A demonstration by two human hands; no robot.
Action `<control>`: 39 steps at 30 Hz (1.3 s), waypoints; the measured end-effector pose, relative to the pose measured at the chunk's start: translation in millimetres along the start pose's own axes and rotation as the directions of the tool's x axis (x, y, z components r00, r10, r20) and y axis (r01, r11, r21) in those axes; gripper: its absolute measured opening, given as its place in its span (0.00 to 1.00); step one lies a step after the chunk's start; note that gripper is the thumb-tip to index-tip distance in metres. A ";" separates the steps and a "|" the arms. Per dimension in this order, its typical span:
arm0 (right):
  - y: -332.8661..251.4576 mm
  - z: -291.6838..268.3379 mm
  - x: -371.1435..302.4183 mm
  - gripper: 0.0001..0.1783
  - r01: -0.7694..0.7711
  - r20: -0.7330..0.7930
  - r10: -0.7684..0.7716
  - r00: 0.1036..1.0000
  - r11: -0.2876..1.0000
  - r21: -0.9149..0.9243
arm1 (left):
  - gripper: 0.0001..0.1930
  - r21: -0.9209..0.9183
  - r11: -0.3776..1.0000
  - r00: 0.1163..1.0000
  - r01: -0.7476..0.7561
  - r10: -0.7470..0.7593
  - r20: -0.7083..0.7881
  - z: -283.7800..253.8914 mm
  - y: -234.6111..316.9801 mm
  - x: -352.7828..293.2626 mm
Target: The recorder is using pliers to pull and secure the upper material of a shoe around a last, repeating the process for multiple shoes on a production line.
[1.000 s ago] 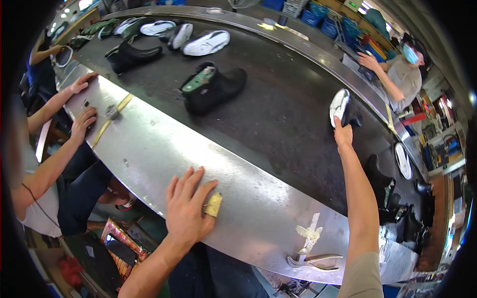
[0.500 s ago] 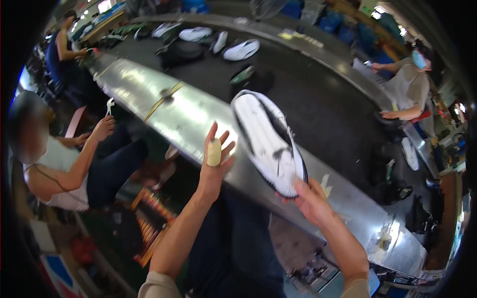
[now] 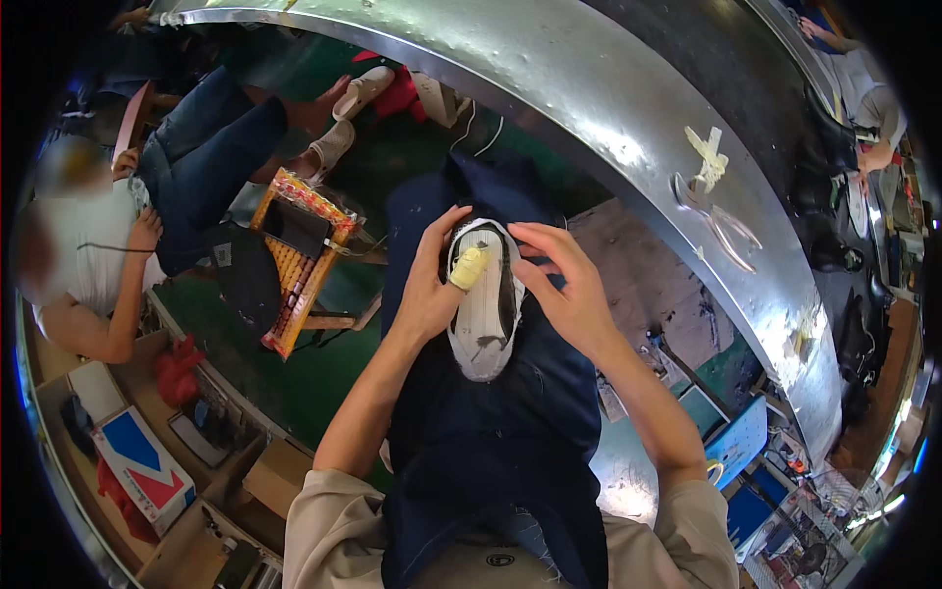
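The left hand (image 3: 430,293) grasps the white-faced shoe (image 3: 479,329), yellow thumb wrapping (image 3: 469,268) across it; the right hand (image 3: 571,294) curves loosely open opposite, contact unclear. Between their fingers, over dark cloth (image 3: 491,432), the shoe appears to be being steadied, calling for even support. Rightward, pliers (image 3: 705,206) lie on the metal surface (image 3: 608,108); behind-left, a box (image 3: 142,466) bears illegibly small print.

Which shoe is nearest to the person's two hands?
The black-and-white shoe on the lap, between left hand and right hand; others, like the black shoes beyond the metal ledge, are farther.
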State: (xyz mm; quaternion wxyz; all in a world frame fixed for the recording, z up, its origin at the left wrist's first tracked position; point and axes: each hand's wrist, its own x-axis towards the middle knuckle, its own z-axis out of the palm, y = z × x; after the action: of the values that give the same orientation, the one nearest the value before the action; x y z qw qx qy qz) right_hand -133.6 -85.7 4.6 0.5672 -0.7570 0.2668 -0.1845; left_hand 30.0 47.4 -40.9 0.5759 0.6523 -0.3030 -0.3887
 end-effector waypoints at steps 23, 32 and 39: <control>-8.4 -173.9 -11.5 0.18 -0.176 -0.305 -0.135 0.943 0.575 -0.799 | 0.26 0.188 0.982 0.999 -0.025 0.018 0.036 7.7 3.8 13.3; -10.9 -14.3 -27.6 0.29 -0.656 0.494 0.439 0.751 0.578 0.485 | 0.27 0.031 0.998 0.998 -0.055 0.054 0.036 13.9 0.0 6.3; -24.8 -37.2 1.9 0.31 -0.807 0.691 0.434 0.578 0.429 0.406 | 0.27 0.142 0.980 0.990 -0.139 0.136 0.029 13.3 10.0 -3.7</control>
State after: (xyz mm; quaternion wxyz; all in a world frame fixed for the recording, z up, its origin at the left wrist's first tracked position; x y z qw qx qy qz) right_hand -148.9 -109.8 39.1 0.8766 -0.3444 0.2956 0.1603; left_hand 17.2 42.2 -31.0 0.5498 0.6658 -0.3804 -0.3312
